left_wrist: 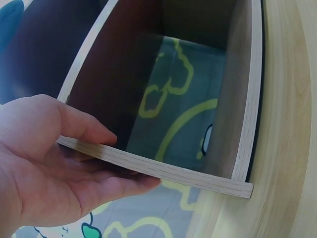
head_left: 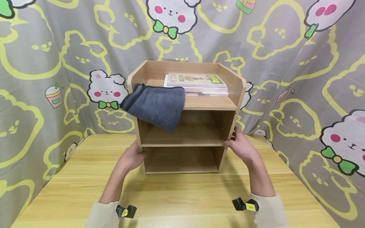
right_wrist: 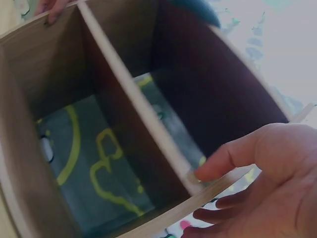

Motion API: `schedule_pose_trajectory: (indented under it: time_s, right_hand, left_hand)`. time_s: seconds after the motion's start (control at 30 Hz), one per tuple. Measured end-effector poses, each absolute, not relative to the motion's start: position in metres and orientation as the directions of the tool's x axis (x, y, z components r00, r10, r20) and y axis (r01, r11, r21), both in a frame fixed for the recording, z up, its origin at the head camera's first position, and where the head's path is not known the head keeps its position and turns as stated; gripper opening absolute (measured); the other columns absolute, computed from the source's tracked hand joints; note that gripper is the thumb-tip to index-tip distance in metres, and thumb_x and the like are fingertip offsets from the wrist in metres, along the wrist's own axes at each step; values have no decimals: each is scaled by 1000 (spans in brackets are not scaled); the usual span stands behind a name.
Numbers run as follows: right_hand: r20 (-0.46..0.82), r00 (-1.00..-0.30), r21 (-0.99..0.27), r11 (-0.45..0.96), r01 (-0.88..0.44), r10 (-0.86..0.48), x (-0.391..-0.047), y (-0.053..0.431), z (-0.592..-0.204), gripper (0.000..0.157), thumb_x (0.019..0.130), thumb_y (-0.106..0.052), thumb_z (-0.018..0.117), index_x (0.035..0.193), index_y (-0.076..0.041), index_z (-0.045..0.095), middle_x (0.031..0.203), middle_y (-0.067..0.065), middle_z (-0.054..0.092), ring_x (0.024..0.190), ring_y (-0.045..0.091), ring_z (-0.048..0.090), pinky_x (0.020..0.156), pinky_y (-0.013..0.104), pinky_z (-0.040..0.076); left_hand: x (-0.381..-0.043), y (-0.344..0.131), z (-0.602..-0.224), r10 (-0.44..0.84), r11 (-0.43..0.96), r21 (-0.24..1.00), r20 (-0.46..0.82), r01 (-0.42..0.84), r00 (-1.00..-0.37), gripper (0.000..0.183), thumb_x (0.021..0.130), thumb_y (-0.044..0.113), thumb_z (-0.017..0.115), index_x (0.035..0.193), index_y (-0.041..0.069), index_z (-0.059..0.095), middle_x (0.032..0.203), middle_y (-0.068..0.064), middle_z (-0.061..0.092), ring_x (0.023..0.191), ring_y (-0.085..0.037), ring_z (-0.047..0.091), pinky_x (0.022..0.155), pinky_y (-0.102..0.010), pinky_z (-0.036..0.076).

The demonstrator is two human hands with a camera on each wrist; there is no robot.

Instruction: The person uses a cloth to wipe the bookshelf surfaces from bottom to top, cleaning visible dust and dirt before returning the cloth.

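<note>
A small wooden desktop shelf [head_left: 182,145] with two open compartments and a walled top stands on the table. My left hand [head_left: 132,156] grips its left side panel, thumb on the inner face and fingers along the outside, as the left wrist view shows [left_wrist: 54,158]. On the opposite side panel, my right hand [head_left: 242,147] holds on at the height of the middle board, its thumb [right_wrist: 218,163] lying at that board's front end. A folded dark grey-blue cloth [head_left: 158,104] drapes over the top's front left edge. Beside it lies a stack of books [head_left: 196,80].
The light wood table [head_left: 176,199] extends in front of the shelf and to both sides. A grey curtain [head_left: 228,38] with cartoon rabbits and yellow outlines hangs close behind the shelf and along both sides of the table.
</note>
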State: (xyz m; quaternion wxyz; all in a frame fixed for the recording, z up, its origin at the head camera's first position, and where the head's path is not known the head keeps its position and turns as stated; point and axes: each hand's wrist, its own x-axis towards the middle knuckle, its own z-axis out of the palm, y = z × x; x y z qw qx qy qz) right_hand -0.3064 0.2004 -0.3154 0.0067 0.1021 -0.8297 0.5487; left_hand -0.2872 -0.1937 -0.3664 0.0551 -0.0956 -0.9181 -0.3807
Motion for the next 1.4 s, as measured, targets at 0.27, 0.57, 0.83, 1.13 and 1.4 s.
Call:
schedule_pose_trajectory:
  time_s: [0.27,0.57,0.83,1.13,1.4]
  right_hand:
    - [114,-959,-888,405,-216,-260,-319,200,-340,83,79,9,62,153,6,25,148,28,45,134,36,44,108,44,36]
    - [32,-962,-903,404,-143,-270,-317,203,-348,70,95,2,55,154,11,19,151,34,40,141,43,39,114,55,35]
    - [-41,-963,-929,364,-61,-267,-316,203,-354,65,95,-2,51,151,13,23,150,34,40,137,43,41,111,58,38]
    - [-54,-972,-914,404,-45,-228,-315,209,-357,63,92,-9,56,147,15,34,144,33,47,133,41,48,109,58,43]
    - [-40,-975,-912,406,-53,-217,-313,211,-358,58,92,-7,58,142,15,40,133,27,54,120,30,57,103,52,49]
  left_hand:
    - [-287,-194,-367,138,681,701,158,209,-978,66,91,-1,46,155,7,34,147,-26,52,122,-40,56,86,-46,44]
    - [-288,-194,-367,143,687,691,176,225,-974,65,90,-1,47,154,8,36,146,-25,53,115,-36,56,84,-45,43]
    - [-287,-194,-366,148,675,704,165,221,-975,66,91,-2,46,155,9,34,147,-24,52,111,-36,55,82,-43,42]
    - [-286,-195,-365,152,667,708,173,231,-973,64,91,-2,46,154,7,36,147,-24,53,112,-34,54,83,-43,42]
    - [-286,-196,-366,137,647,735,149,202,-979,62,93,0,48,154,5,36,144,-26,54,117,-41,60,85,-46,50]
